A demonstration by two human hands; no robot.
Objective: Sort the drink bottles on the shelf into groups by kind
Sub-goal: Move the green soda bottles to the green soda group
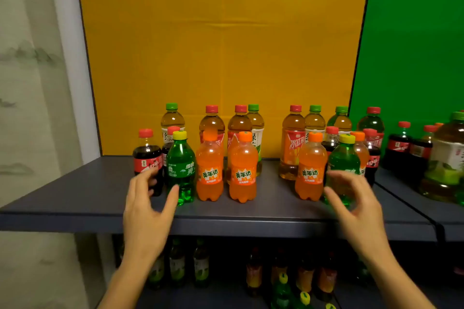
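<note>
Mixed drink bottles stand on a dark shelf (75,198). In the front row, from the left, are a cola bottle (147,158), a green soda bottle (181,170), two orange soda bottles (210,170) (243,173), a third orange bottle (310,170) and a second green soda bottle (343,160). Tall tea bottles with red and green caps (293,143) line the back. My left hand (148,211) hovers with spread fingers in front of the cola and the left green bottle. My right hand (356,208) is spread in front of the right green bottle. Neither hand holds anything.
A second shelf section (414,198) to the right carries cola bottles (399,148) and a large tea bottle (447,158). More bottles stand on the lower shelf (253,271). Yellow and green panels back the shelves. Bare shelf lies at the front left.
</note>
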